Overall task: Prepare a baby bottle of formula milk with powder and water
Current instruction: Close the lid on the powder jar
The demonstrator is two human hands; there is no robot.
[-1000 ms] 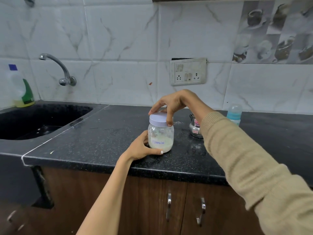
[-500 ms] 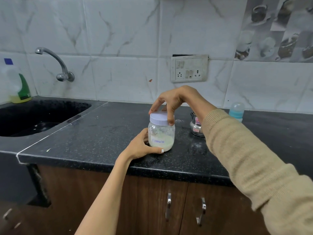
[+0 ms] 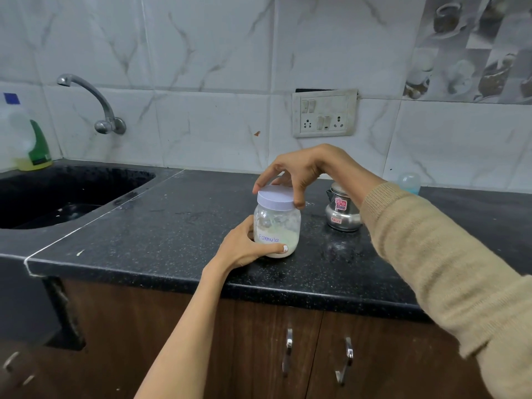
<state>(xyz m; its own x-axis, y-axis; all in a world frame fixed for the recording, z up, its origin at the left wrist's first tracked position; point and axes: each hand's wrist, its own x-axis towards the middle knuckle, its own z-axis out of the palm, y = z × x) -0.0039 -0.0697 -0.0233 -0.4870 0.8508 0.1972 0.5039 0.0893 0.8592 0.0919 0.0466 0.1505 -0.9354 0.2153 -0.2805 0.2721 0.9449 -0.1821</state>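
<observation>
A clear jar [image 3: 280,228] marked "Formula", partly filled with pale powder, stands on the black counter [image 3: 178,226]. My left hand [image 3: 244,249] grips the jar's body from the left, thumb across its front. My right hand [image 3: 296,171] reaches over from above, and its fingers curl round the jar's pale lilac lid [image 3: 275,197]. A baby bottle [image 3: 408,182] with a clear cap and blue body stands by the wall, mostly hidden behind my right sleeve. A small steel pot [image 3: 341,211] sits just right of the jar.
A black sink [image 3: 57,197] lies at the left under a wall tap [image 3: 95,102]. A dish-soap bottle [image 3: 28,139] stands at the sink's back corner. A switch and socket plate [image 3: 324,113] is on the tiled wall. Wooden cabinet doors with handles [image 3: 288,352] are below.
The view has shifted slightly. Both hands stay on the jar, and the right fingers have shifted a little on the lid.
</observation>
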